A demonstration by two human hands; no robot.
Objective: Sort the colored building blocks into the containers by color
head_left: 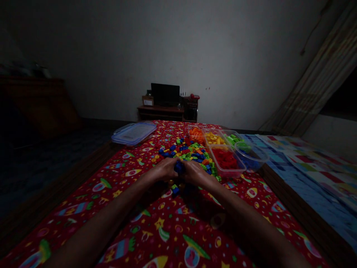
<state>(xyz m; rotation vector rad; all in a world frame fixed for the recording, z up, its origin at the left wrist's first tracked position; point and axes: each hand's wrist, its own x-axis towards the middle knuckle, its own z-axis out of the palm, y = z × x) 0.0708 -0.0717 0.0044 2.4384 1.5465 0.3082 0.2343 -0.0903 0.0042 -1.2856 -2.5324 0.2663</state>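
My left hand (167, 168) and my right hand (194, 171) meet over the near edge of a pile of toy building bricks (192, 150) in mixed colours. Dark blue toy bricks (179, 166) show between them, with fingers of both hands closed around these. How many blue bricks there are I cannot tell. Just below my hands, a few loose green and blue bricks (175, 189) lie on the red patterned cloth (122, 201). To the right of the pile, a clear divided box (231, 172) holds orange, yellow, green and red bricks in separate compartments.
A round clear tub (263, 158) with blue bricks overlaps the box's right side. At the far left of the table lies a clear lid with a blue rim (135, 134). Beyond stands a desk (161, 110) with a monitor (165, 93); a bed (309, 167) is on the right.
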